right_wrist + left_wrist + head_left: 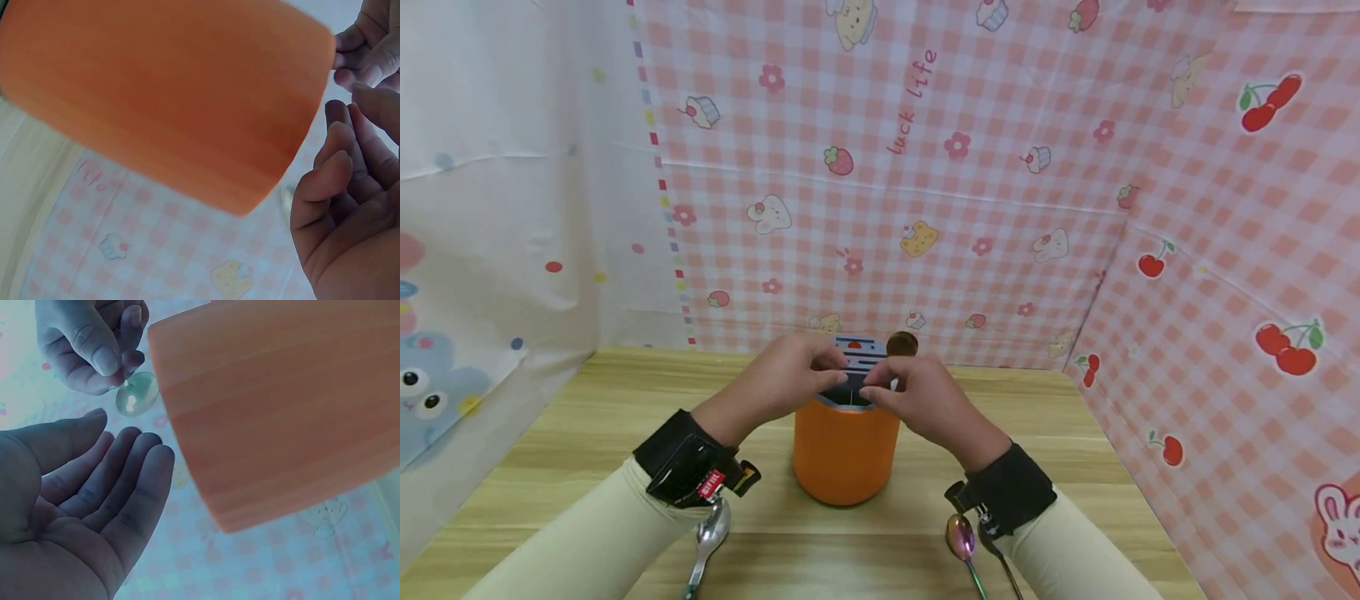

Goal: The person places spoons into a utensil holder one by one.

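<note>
An orange cylindrical container (846, 454) stands upright on the table, its dark mouth between both hands. A pale panel (859, 343) with dark stripes and a red-orange mark shows at the back of the mouth. My left hand (799, 373) is at the left of the rim, thumb and fingertips apart with nothing between them. At the right of the rim, my right hand (919, 396) has its fingers curled and thumb tip by the index fingertip; I cannot tell whether something thin is pinched there. A gold spoon's bowl (902, 342) shows just behind the right hand, its handle hidden.
A silver spoon (712, 527) lies at the front left, partly under the left wrist. Front right, a rainbow-tinted spoon (960, 537) and a dark-handled utensil (1000, 560) lie by the right wrist. Printed cloth (880, 208) walls the wooden table (1045, 417) at the back and sides.
</note>
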The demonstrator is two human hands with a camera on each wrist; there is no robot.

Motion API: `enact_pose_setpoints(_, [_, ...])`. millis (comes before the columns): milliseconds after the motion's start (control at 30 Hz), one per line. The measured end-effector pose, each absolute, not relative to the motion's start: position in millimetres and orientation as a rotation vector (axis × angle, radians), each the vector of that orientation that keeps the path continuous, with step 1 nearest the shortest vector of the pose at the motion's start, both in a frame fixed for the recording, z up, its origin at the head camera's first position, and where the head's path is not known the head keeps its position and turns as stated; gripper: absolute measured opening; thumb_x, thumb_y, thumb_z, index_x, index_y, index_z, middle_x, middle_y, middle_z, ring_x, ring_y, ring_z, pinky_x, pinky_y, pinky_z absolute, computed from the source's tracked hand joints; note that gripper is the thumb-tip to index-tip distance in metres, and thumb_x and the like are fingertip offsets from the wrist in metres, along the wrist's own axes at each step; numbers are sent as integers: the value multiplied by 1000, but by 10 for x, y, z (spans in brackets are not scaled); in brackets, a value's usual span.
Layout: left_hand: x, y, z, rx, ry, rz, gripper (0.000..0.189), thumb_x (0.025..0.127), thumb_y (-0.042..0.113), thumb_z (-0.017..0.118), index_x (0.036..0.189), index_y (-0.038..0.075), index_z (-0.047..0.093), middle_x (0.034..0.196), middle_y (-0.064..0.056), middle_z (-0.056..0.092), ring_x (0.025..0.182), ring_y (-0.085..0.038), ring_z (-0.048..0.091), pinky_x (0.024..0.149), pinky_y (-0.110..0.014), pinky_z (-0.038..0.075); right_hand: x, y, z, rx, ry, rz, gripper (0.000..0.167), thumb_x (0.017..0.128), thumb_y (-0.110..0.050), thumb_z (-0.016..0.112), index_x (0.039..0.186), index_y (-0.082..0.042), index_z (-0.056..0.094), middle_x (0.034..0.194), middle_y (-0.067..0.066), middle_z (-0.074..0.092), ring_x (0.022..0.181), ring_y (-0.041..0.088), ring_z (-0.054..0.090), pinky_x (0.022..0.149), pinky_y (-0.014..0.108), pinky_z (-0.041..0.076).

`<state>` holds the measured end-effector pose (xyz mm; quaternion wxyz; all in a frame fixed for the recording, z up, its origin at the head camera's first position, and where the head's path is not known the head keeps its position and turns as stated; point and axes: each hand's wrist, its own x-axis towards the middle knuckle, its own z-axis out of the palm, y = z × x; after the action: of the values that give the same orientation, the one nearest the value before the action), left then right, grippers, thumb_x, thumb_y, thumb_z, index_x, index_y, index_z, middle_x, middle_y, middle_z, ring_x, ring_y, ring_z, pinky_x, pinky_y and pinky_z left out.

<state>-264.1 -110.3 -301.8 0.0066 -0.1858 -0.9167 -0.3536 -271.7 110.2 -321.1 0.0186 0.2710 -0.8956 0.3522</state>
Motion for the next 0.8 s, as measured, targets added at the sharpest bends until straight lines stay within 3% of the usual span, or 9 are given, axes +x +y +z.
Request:
enact_pose_setpoints(200, [-2492,-1314,-3055,-623,-2899,-1043,15,97,16,69,107,6,76,96,-3,75,87,-15,66,80,-38,56,-2586,930,-3206,941,-2811,1126,4,95,-26,73,93,-22,74,83,-10,68,71,12,59,63,28,51])
enact_pose_setpoints(500, [-2288,-1608,-3386,-618,-2955,-1039,6,94,14,72,92,11,76,82,5,71,72,-10,58,68,-32,51,-2445,693,-3411,1101,-2858,1051,7,95,-29,73,90,-25,73,82,-18,67,75,3,59,69,25,50])
enact_pose_setpoints(800, [-2049,-1843,-3957,-628,-3066,-1082,5,89,15,77,86,13,75,76,9,68,66,-6,54,60,-28,47,-2349,295,-3868,1287,-2899,856,6,93,-30,76,90,-25,76,76,-23,65,66,-8,54,61,14,46])
